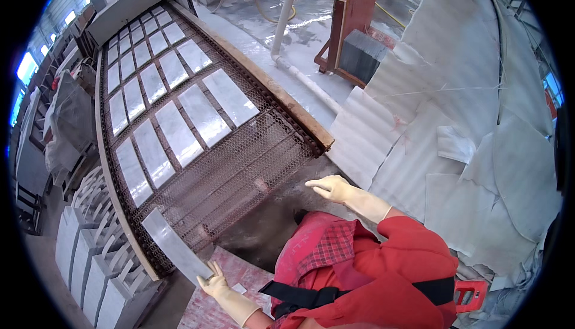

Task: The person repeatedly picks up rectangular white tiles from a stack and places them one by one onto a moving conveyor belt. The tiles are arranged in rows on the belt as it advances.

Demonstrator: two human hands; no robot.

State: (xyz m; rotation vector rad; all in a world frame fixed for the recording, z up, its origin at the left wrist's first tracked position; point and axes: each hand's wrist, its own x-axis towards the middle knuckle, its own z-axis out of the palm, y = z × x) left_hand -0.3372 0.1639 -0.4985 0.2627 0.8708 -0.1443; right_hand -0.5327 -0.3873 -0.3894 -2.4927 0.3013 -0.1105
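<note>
My left hand (214, 281), in a cream rubber glove, grips the near end of a long pale stone tile (173, 245). The tile slants away from me, its far end over the near left corner of a metal mesh conveyor (239, 167). My right hand (332, 189), gloved the same way, is held out beyond my lap near the conveyor's right corner. It holds nothing; its index finger is stretched out. Rows of wet, shiny white stone tiles (191, 116) lie flat on the mesh farther up.
Left of the conveyor stand stacked pale stone slabs (75, 251). A red-stained board (230, 257) lies under my left forearm. Crumpled whitish sheeting (431, 125) covers the right side. A white pipe (308, 86) and a rusty red post (359, 11) stand beyond the conveyor's wooden edge.
</note>
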